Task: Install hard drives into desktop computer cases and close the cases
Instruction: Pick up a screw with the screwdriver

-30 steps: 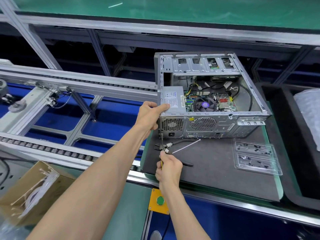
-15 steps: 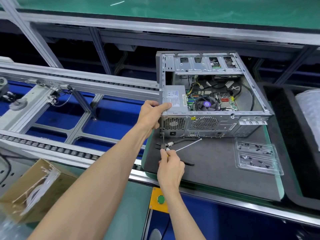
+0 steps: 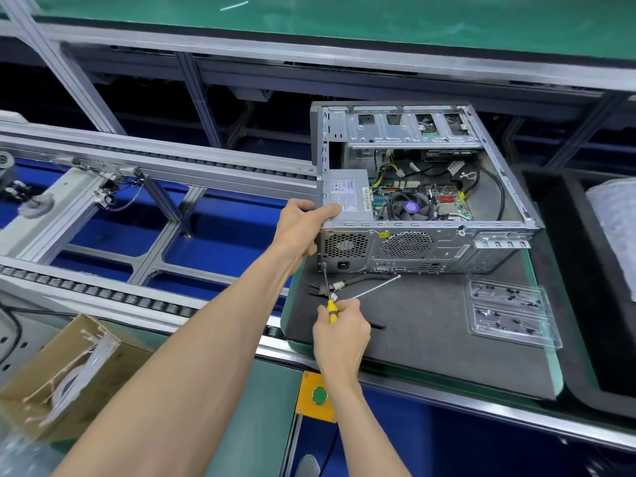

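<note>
**Screwdriver at rear corner of open desktop case**

Right hand (image 3: pixel 340 333) curled around a yellow-handled screwdriver (image 3: pixel 331 309), shaft angled up and left, tip at the lower left corner of the rear panel. Left hand (image 3: pixel 303 226) clamped on the near left top corner of the desktop case (image 3: pixel 430 242), thumb over the rim beside the power supply (image 3: pixel 347 194), bracing the box.

Case lying on its side on a dark mat (image 3: pixel 413 321), side panel off, board and fan exposed, drive cage (image 3: pixel 409 129) spanning the far end. No loose hard drive in sight; whether 1 sits in the cage, impossible to tell.

Likely heavy and rigid as a steel shell, though with thin, sharp stamped rims and fragile boards and cables inside. Best held by the outer frame corners, never by the internals.

Side cutters (image 3: pixel 330 287) and a white cable tie (image 3: pixel 375 286) lying just under the screwdriver shaft, crowding the working corner. Clear tray of screws (image 3: pixel 509 309) near the right mat edge. Left side of the case close to the mat's edge, with an open conveyor (image 3: pixel 144 242) beyond: little room to slide that way, more toward the right and front.
</note>
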`<state>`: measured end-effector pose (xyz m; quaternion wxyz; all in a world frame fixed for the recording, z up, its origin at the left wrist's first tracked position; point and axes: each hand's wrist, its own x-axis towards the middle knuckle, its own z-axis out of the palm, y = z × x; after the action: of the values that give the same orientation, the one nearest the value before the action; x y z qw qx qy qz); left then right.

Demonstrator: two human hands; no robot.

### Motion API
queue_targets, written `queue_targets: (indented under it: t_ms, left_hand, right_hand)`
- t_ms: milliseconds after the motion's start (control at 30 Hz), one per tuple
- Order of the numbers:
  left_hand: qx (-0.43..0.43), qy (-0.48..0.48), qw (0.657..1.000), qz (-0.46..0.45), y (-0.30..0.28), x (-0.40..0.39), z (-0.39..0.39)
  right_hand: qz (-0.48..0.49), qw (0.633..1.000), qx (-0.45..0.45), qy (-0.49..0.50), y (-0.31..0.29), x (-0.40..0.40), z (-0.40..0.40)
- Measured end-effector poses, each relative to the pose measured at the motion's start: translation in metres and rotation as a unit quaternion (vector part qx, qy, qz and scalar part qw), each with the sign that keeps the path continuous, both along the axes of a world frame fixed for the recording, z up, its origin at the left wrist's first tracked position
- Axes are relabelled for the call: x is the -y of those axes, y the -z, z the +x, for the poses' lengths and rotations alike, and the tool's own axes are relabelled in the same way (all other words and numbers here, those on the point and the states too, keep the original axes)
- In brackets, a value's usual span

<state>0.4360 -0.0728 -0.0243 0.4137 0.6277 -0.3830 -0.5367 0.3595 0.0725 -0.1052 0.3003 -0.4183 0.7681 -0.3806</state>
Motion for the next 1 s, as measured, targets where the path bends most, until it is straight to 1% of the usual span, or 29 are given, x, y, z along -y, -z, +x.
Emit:
queue_targets:
  t_ms: [33,67,100,133,167,200,233,267,300,333,367,400,433,467,500,533,567,600,633,667,700,733,767,800,833,867,900,933,1000]
  left_hand:
    - [0.0,-0.001,1.0,-0.001,0.0,0.0,0.0]
    - [-0.002,-0.002,1.0,-0.002,0.001,-0.001,0.0]
    - [-0.005,-0.001,1.0,-0.003,0.001,-0.001,0.0]
    - [-0.005,-0.001,1.0,-0.005,0.001,0.0,0.0]
    - [-0.002,-0.002,1.0,-0.003,0.001,-0.001,0.0]
    - [0.002,-0.003,1.0,0.0,0.001,-0.001,0.0]
    - [0.003,-0.005,1.0,0.001,0.0,-0.001,-0.001]
    - [0.004,-0.005,1.0,0.001,0.0,-0.001,-0.001]
    - [0.006,-0.004,1.0,0.002,0.0,-0.001,-0.001]
    - [0.008,-0.003,1.0,0.002,-0.001,0.0,0.0]
    - [0.01,-0.002,1.0,0.003,-0.001,0.0,0.0]
    - [0.012,-0.002,1.0,0.003,-0.001,0.0,0.0]
    - [0.01,-0.001,1.0,0.005,-0.001,-0.001,-0.001]
    - [0.007,-0.002,1.0,0.004,-0.002,-0.001,-0.001]
    - [0.006,-0.004,1.0,0.004,-0.002,-0.001,-0.001]
    - [0.007,-0.006,1.0,0.003,-0.001,-0.002,-0.001]
    - [0.008,-0.006,1.0,0.003,-0.002,-0.002,-0.001]
    - [0.008,-0.006,1.0,0.003,-0.002,-0.003,-0.002]
    - [0.007,-0.006,1.0,0.003,-0.002,-0.003,-0.001]
    - [0.006,-0.007,1.0,0.003,-0.002,-0.003,-0.001]
    - [0.006,-0.007,1.0,0.003,-0.003,-0.003,-0.001]
    - [0.005,-0.006,1.0,0.003,-0.003,-0.003,-0.001]
    - [0.004,-0.006,1.0,0.003,-0.003,-0.004,-0.002]
    - [0.006,-0.006,1.0,0.002,-0.003,-0.004,-0.002]
    - [0.007,-0.007,1.0,0.002,-0.003,-0.003,-0.002]
    - [0.007,-0.007,1.0,0.002,-0.003,-0.003,-0.002]
    - [0.006,-0.007,1.0,0.003,-0.002,-0.003,-0.002]
    - [0.004,-0.008,1.0,0.004,-0.001,-0.003,-0.002]
    - [0.001,-0.011,1.0,0.003,-0.001,-0.002,-0.002]
  right_hand:
    - [-0.007,1.0,-0.028,-0.004,-0.001,-0.002,0.002]
    - [-0.001,1.0,0.013,0.009,0.0,-0.002,0.004]
    - [0.014,0.99,0.128,0.054,0.001,0.0,0.005]
    - [0.027,0.951,0.287,0.111,-0.003,0.003,0.005]
    - [0.038,0.879,0.448,0.157,-0.008,0.003,0.006]
    - [0.047,0.827,0.532,0.178,-0.01,0.003,0.005]
    - [0.052,0.825,0.535,0.175,-0.009,0.003,0.005]
    - [0.056,0.87,0.465,0.151,-0.008,0.003,0.004]
    - [0.048,0.939,0.326,0.101,-0.007,0.002,0.003]
    - [0.035,0.988,0.148,0.035,-0.006,-0.001,0.003]
    - [0.03,0.999,-0.018,-0.024,-0.005,-0.005,0.003]
    - [0.019,0.989,-0.138,-0.057,-0.005,-0.007,0.003]
    - [0.008,0.982,-0.181,-0.06,-0.007,-0.008,0.004]
    - [0.01,0.979,-0.193,-0.058,-0.006,-0.008,0.004]
    - [0.022,0.983,-0.173,-0.056,-0.004,-0.005,0.004]
    - [0.023,0.99,-0.132,-0.05,-0.004,-0.003,0.003]
    - [0.021,0.998,-0.058,-0.032,-0.006,-0.003,0.003]
    - [0.028,0.999,0.04,-0.008,-0.003,-0.001,0.003]
    - [0.05,0.983,0.175,0.034,-0.001,0.002,0.003]
    - [0.066,0.937,0.333,0.086,-0.005,0.003,0.004]
    - [0.081,0.881,0.45,0.124,-0.007,0.003,0.005]
    - [0.089,0.858,0.487,0.137,-0.006,0.002,0.005]
    - [0.089,0.878,0.454,0.127,-0.006,0.002,0.005]
    - [0.083,0.926,0.355,0.099,-0.006,0.002,0.005]
    - [0.068,0.971,0.218,0.065,-0.004,0.001,0.002]
    - [0.049,0.993,0.101,0.039,-0.003,0.0,0.0]
    - [0.028,0.999,0.032,0.027,-0.003,-0.001,0.0]
    - [0.011,1.0,0.005,0.027,-0.005,-0.002,0.0]
    - [0.007,0.999,0.014,0.039,-0.006,-0.002,0.003]
